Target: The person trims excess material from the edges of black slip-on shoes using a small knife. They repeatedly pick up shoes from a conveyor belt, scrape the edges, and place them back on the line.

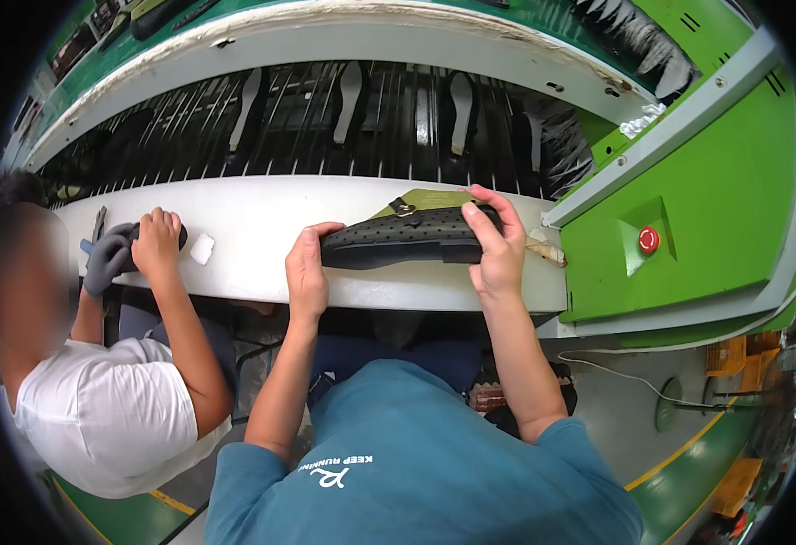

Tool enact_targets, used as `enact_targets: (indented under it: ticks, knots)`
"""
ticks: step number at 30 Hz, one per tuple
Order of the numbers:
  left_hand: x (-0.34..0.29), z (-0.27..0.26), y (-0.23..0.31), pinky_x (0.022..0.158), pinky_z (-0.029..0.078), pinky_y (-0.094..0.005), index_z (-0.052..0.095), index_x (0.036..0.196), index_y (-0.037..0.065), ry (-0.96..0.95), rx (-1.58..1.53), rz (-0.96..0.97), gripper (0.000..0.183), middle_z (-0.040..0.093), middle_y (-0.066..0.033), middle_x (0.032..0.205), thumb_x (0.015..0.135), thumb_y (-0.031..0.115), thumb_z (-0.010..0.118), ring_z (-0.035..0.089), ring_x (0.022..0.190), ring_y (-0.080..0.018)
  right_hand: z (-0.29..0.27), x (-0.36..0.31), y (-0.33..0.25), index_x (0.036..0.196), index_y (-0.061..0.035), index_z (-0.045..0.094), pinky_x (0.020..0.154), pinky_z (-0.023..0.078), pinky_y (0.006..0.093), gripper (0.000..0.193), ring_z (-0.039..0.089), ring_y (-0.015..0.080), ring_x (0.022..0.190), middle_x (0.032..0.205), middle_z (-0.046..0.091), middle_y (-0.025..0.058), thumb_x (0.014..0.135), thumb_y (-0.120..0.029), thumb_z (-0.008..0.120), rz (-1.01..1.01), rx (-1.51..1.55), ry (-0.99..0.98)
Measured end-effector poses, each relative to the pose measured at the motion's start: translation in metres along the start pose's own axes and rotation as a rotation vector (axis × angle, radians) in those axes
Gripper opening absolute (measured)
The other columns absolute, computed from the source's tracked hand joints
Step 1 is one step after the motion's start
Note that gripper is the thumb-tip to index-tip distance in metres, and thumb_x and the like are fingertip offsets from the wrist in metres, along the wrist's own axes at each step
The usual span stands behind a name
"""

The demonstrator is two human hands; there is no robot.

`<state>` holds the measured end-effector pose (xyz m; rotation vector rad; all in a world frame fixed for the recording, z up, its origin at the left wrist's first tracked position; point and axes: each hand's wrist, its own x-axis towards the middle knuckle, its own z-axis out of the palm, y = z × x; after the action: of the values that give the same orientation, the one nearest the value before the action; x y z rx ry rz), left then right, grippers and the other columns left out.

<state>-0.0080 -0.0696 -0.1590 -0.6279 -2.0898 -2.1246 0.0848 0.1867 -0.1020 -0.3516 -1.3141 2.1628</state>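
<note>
Between my two hands, over the white ledge, a black perforated shoe [398, 239] is held sideways. It has a dark sole along the near side and a metal buckle [403, 208] on its strap. My left hand [307, 272] is closed on its left end. My right hand [496, 238] grips the right end, thumb on the near side and fingers behind. Behind the shoe shows an olive-green flat piece [434, 199]; whether it is attached to the shoe I cannot tell.
A white ledge [234, 204] borders a rod conveyor [307, 127] carrying several shoes, soles up [347, 102]. At left, a co-worker [116, 400] with one gloved hand handles a dark item. A green machine housing with a red button [648, 240] stands right. A white scrap [202, 249] lies on the ledge.
</note>
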Motion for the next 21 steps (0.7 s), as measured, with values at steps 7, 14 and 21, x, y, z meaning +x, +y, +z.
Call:
enact_targets:
  ticks: [7, 14, 21]
  knots:
    - [0.001, 0.004, 0.006, 0.109, 0.055, -0.0449, 0.067, 0.124, -0.008, 0.116, -0.465, -0.056, 0.078, 0.075, -0.0247, 0.119, 0.122, 0.053, 0.018, 0.073, 0.114, -0.0327, -0.024, -0.006, -0.045, 0.126, -0.0018, 0.070, 0.121, 0.050, 0.0557, 0.029, 0.065, 0.0395, 0.137, 0.141, 0.068, 0.0171, 0.098, 0.005, 0.067, -0.081, 0.268, -0.075]
    - [-0.013, 0.035, 0.084, 0.115, 0.050, -0.0615, 0.058, 0.136, -0.005, -0.124, -0.629, 0.292, 0.088, 0.070, -0.0355, 0.133, 0.116, 0.068, 0.013, 0.069, 0.127, -0.0480, -0.029, -0.021, -0.084, 0.140, -0.0095, 0.067, 0.130, 0.034, 0.0693, 0.038, 0.034, 0.0441, 0.163, 0.161, 0.051, 0.0221, 0.103, -0.013, 0.061, 0.007, 0.490, -0.199]
    - [-0.014, 0.032, 0.108, 0.115, 0.050, -0.0626, 0.054, 0.134, -0.003, -0.188, -0.605, 0.329, 0.086, 0.068, -0.0382, 0.135, 0.114, 0.072, 0.018, 0.068, 0.131, -0.0499, -0.031, -0.028, -0.082, 0.143, -0.0103, 0.068, 0.133, 0.028, 0.0694, 0.040, 0.030, 0.0431, 0.165, 0.162, 0.049, 0.0223, 0.104, -0.017, 0.059, -0.077, 0.536, -0.351]
